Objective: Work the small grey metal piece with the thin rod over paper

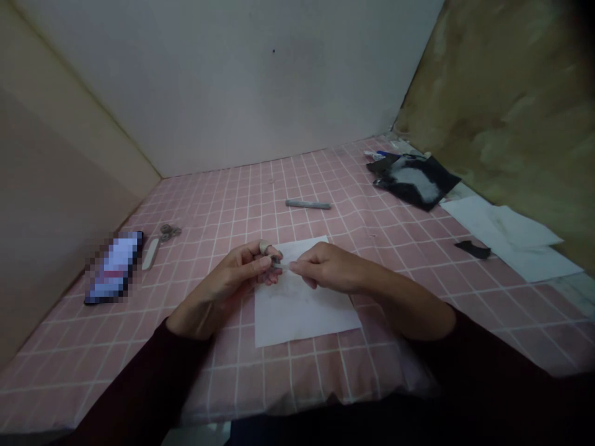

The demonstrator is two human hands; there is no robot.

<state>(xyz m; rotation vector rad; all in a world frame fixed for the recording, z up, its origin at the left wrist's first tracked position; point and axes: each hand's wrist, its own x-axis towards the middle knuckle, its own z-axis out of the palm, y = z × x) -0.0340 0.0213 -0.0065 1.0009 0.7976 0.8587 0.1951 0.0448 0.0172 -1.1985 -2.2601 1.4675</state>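
Pink grid-lined cloth (93,371) covers the work surface, with a white paper sheet (307,316) laid in front of the person, apparently as a clean patch to work over. Well left of the sheet lie a phone (114,267), its screen blurred, then a pale flat stick (149,254) and small scissors (168,232), kept aside but within reach. Above the sheet's far half, the left hand (218,291) curls its fingers around a small grey piece (277,264), too small to identify, while the right hand (334,266) closes its fingers on it from the other side. This close pinch seems to steady it for fine handling. Beyond the sheet rests a grey rod (308,204). Farther right lie a black pouch (418,183), loose white papers (515,241) and a black scrap (473,249).
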